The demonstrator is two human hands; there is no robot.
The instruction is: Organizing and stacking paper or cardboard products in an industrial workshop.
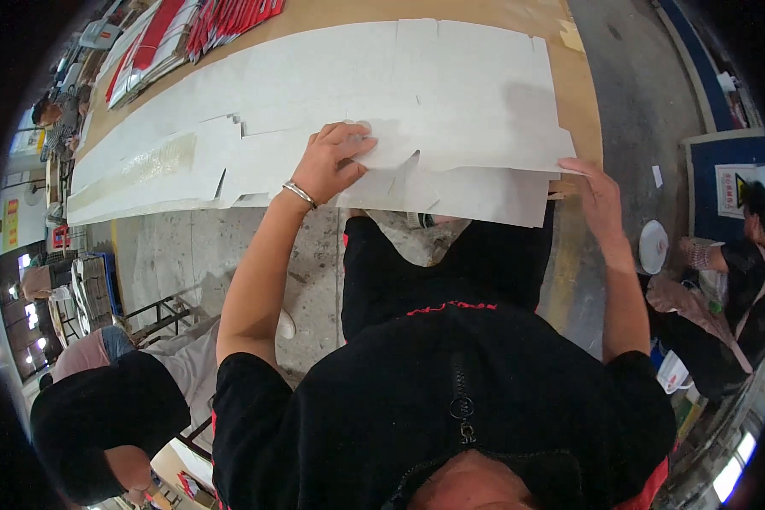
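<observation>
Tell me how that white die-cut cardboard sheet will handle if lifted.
The sheet is long and thin, so it would probably sag when lifted. Its cut flaps by the left hand may catch. The right hand grips its edge, suggesting two-handed carrying.

The person wore a black short-sleeved top [416,399] with thin red stitched trim across the front and red edging at the sleeves, a dark zip with a metal ring pull [462,408], black trousers, and a slim silver bracelet [299,194] on the left wrist.
</observation>
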